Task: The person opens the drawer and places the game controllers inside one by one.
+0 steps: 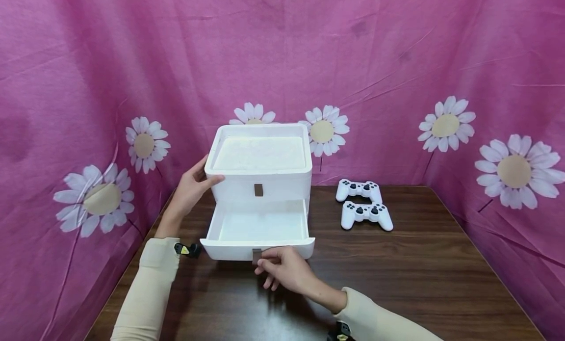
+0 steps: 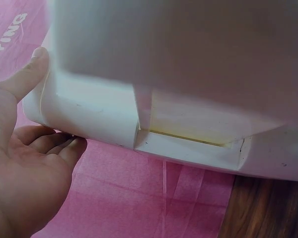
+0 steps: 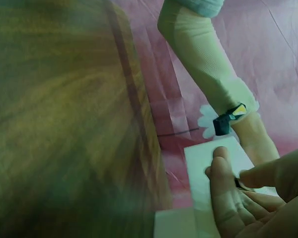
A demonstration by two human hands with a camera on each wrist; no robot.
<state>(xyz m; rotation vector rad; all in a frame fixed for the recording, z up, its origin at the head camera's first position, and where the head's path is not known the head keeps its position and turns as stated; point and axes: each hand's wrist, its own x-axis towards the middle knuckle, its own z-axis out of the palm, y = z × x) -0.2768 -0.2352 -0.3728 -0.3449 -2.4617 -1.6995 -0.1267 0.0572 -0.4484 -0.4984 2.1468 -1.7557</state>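
Observation:
A white two-drawer storage box (image 1: 282,186) stands on the table, its lower drawer (image 1: 229,250) pulled out and holding nothing. My left hand (image 1: 187,194) grips the box's left side near the top, thumb over the front corner. In the left wrist view, the fingers of that hand (image 2: 35,163) curl at the edge of the white box (image 2: 94,106). At the lower drawer's front, my right hand (image 1: 289,270) pinches the brown pull tab (image 1: 256,255) between thumb and fingers. The right wrist view shows this hand (image 3: 243,208) against the white drawer front (image 3: 201,173).
Two white game controllers (image 1: 366,216) lie on the dark wooden table (image 1: 415,262) right of the box, one behind the other. The upper drawer is closed and has a brown tab (image 1: 258,190). A pink flowered cloth (image 1: 379,76) hangs behind and at both sides.

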